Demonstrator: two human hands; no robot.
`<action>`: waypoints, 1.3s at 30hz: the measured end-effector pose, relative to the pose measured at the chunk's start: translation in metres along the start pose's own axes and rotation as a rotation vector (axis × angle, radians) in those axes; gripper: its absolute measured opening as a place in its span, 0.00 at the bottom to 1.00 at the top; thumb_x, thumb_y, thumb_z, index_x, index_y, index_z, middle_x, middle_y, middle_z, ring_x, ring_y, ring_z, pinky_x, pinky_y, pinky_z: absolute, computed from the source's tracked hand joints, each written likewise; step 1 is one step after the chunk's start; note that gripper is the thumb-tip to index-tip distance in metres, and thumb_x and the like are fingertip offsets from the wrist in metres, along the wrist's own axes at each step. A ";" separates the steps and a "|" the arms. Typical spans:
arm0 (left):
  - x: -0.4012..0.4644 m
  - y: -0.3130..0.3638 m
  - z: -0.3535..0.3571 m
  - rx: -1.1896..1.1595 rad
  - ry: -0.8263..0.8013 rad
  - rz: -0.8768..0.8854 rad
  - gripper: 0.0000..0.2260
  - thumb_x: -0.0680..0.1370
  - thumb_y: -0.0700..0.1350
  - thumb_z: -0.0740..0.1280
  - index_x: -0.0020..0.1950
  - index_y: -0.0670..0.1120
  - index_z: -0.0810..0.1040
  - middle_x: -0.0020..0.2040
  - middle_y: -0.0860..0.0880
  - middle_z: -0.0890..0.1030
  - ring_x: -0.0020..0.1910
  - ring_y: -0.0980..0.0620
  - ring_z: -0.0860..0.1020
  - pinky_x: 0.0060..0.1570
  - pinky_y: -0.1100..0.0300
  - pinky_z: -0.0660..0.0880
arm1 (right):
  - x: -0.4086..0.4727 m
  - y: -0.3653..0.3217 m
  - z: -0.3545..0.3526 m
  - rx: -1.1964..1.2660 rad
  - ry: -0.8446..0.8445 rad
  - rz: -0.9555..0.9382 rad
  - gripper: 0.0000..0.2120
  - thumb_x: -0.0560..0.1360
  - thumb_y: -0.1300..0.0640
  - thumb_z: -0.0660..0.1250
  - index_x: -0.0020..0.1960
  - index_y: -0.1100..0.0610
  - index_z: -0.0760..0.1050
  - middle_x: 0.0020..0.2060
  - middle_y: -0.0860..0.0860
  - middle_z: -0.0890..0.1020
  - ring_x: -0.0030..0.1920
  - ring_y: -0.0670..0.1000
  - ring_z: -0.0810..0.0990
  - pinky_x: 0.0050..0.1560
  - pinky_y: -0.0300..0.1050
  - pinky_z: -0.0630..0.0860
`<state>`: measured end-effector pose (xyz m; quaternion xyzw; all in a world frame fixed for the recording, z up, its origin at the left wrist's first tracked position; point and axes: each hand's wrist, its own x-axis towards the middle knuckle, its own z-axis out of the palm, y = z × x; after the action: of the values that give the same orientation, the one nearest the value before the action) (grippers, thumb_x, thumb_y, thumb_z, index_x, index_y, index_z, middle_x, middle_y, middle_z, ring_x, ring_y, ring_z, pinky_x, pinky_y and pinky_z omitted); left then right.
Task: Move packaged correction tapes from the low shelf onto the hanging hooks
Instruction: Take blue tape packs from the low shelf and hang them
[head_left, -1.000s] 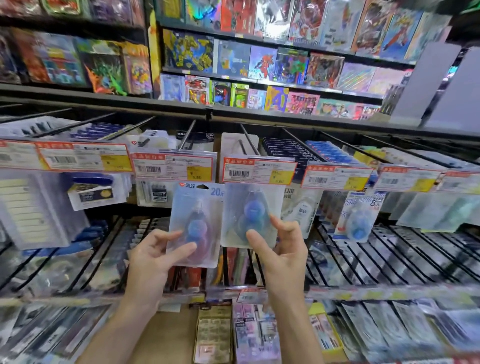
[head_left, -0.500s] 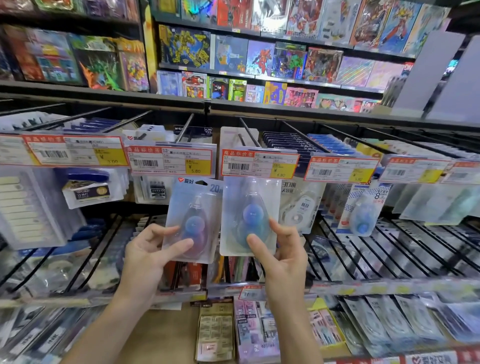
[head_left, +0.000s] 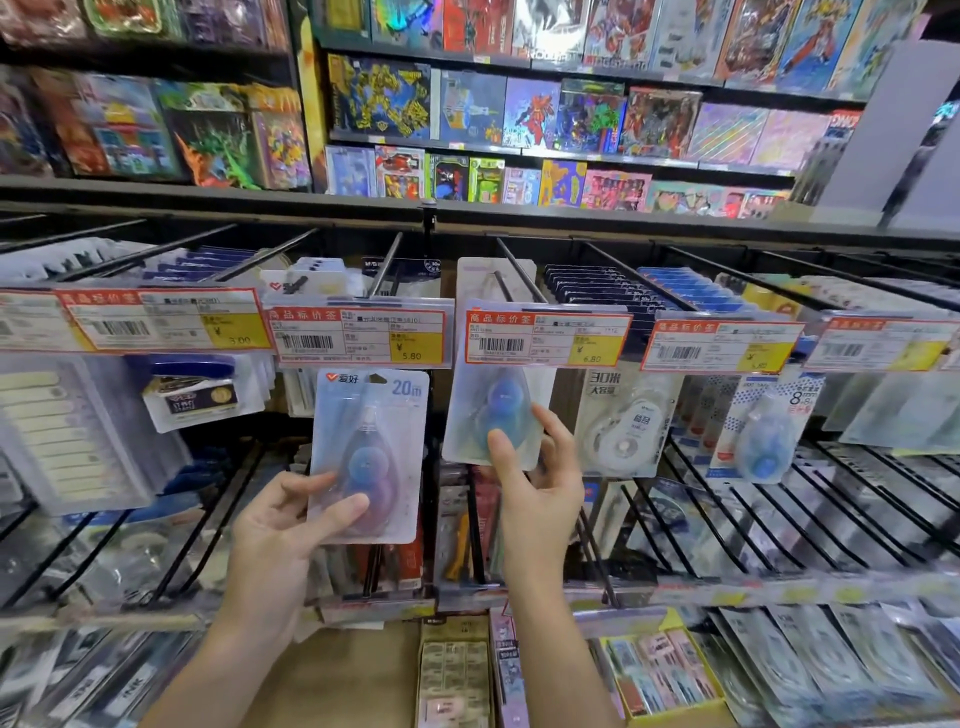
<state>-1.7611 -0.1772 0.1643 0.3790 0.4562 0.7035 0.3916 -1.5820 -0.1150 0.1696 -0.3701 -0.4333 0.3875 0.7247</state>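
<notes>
Shop aisle, stationery wall. Landmark: the price tag marked 6.80 (head_left: 545, 335), middle of a row of red and yellow tags clipped on the ends of black hanging hooks (head_left: 514, 273). Above the tag a dark shelf (head_left: 208, 195) carries colourful toy boxes (head_left: 530, 111). Left of the tag sits the 5.80 tag (head_left: 358, 338); right of it hangs a white 30-metre tape pack (head_left: 626, 421), and further right a blue-dotted pack (head_left: 763, 426). Below the tag is a second tier of hooks with blurred packets, then the low shelf (head_left: 358, 670) with small packs lying flat.

Right hand (head_left: 540, 478), directly below the tag: thumb and fingers clamped on a blue correction tape pack (head_left: 496, 410), whose top edge is tucked behind the tag. Cannot tell if it is on the hook.

Left hand (head_left: 280, 525), below and left of the tag: fingers and thumb pinching a 20m correction tape pack (head_left: 371, 452), upright, held off the hooks, just under the 5.80 tag.
</notes>
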 end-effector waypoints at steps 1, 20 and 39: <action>0.000 0.001 0.000 0.001 -0.006 0.001 0.29 0.42 0.62 0.85 0.36 0.52 0.81 0.46 0.47 0.86 0.45 0.49 0.85 0.39 0.64 0.80 | 0.000 0.002 0.003 0.023 0.018 -0.005 0.18 0.75 0.61 0.74 0.61 0.46 0.77 0.58 0.46 0.82 0.59 0.42 0.80 0.57 0.39 0.78; 0.021 -0.008 0.005 0.038 -0.029 -0.014 0.29 0.45 0.61 0.85 0.38 0.50 0.81 0.44 0.48 0.84 0.49 0.47 0.84 0.54 0.50 0.76 | 0.050 0.050 0.045 -0.006 0.152 0.053 0.19 0.76 0.52 0.74 0.65 0.43 0.75 0.56 0.31 0.78 0.61 0.41 0.77 0.62 0.48 0.77; 0.019 -0.008 0.007 0.036 -0.063 0.010 0.21 0.52 0.52 0.85 0.40 0.50 0.82 0.44 0.50 0.84 0.49 0.50 0.84 0.45 0.62 0.80 | 0.089 0.064 0.063 -0.089 0.170 0.116 0.22 0.77 0.55 0.72 0.69 0.51 0.73 0.60 0.46 0.79 0.46 0.35 0.80 0.43 0.23 0.72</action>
<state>-1.7613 -0.1561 0.1623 0.4101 0.4544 0.6849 0.3953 -1.6264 0.0035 0.1663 -0.4580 -0.3650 0.3764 0.7178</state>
